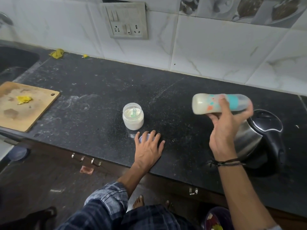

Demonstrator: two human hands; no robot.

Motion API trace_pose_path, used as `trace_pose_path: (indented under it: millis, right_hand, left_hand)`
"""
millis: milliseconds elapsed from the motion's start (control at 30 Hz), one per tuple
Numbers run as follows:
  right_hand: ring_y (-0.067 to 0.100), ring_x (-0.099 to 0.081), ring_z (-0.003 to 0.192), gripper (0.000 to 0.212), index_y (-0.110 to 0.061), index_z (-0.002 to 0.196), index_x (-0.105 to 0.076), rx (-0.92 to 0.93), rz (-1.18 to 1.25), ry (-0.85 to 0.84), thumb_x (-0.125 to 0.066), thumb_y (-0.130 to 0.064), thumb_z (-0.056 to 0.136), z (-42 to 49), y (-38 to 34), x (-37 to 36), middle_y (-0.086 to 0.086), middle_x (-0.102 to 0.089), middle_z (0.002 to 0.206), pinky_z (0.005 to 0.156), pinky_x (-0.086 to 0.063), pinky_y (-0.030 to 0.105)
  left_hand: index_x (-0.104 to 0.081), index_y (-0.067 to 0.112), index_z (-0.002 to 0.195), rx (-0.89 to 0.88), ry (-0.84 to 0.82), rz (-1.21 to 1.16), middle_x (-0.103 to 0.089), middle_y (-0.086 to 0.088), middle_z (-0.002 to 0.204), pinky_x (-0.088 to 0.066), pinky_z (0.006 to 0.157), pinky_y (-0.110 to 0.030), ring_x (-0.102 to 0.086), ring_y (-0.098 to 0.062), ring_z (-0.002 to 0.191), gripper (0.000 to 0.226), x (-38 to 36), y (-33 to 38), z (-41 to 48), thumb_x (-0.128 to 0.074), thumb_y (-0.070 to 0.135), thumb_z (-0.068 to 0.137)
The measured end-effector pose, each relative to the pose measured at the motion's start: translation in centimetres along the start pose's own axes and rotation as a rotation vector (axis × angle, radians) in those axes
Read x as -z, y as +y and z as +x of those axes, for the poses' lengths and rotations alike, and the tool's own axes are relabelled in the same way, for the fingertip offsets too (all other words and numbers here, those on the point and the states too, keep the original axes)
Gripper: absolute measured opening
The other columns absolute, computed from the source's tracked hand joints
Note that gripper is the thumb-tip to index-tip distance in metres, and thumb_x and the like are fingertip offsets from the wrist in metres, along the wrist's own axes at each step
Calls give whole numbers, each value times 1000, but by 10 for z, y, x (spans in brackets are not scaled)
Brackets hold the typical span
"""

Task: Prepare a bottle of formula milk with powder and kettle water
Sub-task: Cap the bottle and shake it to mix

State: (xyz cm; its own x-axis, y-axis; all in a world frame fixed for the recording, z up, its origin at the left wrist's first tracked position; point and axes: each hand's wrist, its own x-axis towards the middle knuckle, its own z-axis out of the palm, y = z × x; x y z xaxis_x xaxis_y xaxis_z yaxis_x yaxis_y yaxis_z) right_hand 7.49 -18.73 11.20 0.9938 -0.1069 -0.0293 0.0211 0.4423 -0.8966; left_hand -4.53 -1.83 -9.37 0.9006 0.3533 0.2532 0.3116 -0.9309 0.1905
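Right hand (222,130) grips the milk-filled bottle (206,103) sideways above the right end of the bench (166,83), by the kettle (252,138). Left hand (148,146), fingers straight, rests on the lid (141,138) at the front edge, near the powder jar (132,120).

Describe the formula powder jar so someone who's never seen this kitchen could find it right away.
Start at the black countertop below the wall socket panel. Near its middle, just beyond the left hand, stands a small clear jar. Unlike the bottle gripped in the right hand, it is lidless, holding white powder and a green scoop.
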Motion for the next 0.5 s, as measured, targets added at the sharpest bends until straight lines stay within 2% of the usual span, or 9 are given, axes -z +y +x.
trace_pose_path:
  millis: [100, 167, 233, 367, 500]
  right_hand:
    - [15, -74, 105, 74, -26, 145, -36, -18, -153, -139, -80, -11, 89, -4, 3, 3, -6, -68, 117, 76, -64, 39]
    - [16, -73, 108, 78, -25, 147, -33, 30, -45, -50, -81, -14, 88, -4, 0, 2, -8, -70, 118, 78, -64, 41]
    - [16, -72, 111, 79, -25, 147, -31, 63, 10, 18, -82, -18, 87, -1, -1, 2, -1, -63, 128, 79, -63, 44]
    - [15, -74, 104, 71, -31, 140, -39, -4, -184, -177, -82, -11, 87, 0, 1, 4, -8, -70, 115, 74, -63, 35]
    - [17, -72, 111, 75, -28, 143, -33, 54, -9, -18, -82, -17, 87, -1, -1, 2, 1, -63, 128, 77, -63, 40]
  left_hand:
    - [-62, 30, 125, -9, 7, -5, -60, 6, 133, -22, 116, -55, -56, -25, 125, 39, -2, 0, 0, -41, 57, 105]
    - [-62, 30, 124, -1, 11, -3, -60, 6, 132, -22, 116, -55, -56, -25, 125, 39, -2, 0, 0, -41, 57, 105]
    - [-62, 29, 124, 0, 13, 0, -60, 6, 132, -22, 115, -55, -56, -25, 125, 39, -2, 0, 0, -41, 57, 105]
    - [-61, 30, 124, -10, 19, -7, -60, 6, 131, -22, 116, -55, -55, -25, 124, 39, -4, -1, 0, -41, 57, 105]
    - [-61, 29, 123, -1, 23, -5, -60, 6, 131, -24, 115, -56, -55, -25, 124, 38, -4, -1, 0, -42, 56, 105]
